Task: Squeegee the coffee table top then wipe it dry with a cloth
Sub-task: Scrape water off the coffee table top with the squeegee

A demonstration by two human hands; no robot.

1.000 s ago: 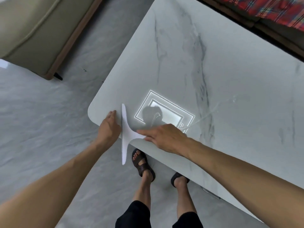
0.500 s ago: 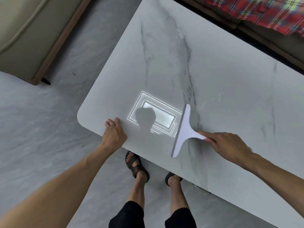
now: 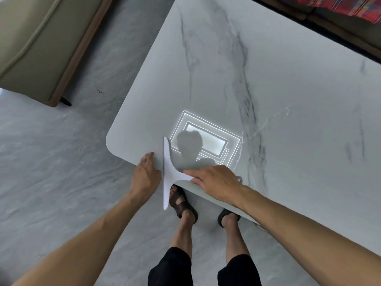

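Both bare forearms reached in from the frame's lower corners toward its centre. The left hand [image 3: 145, 175] lay palm down, fingers straight (and close together). Just right of it, the right hand [image 3: 214, 181] gripped the squeegee [image 3: 167, 172] handle, forefinger stretched along it.

The flat white T-shaped squeegee [image 3: 168, 172] sits at the near edge of the pale grey marble-look surface [image 3: 288, 89] — half its long blade sticks out past the edge. A thin wet streak [image 3: 266, 122] shines farther right.
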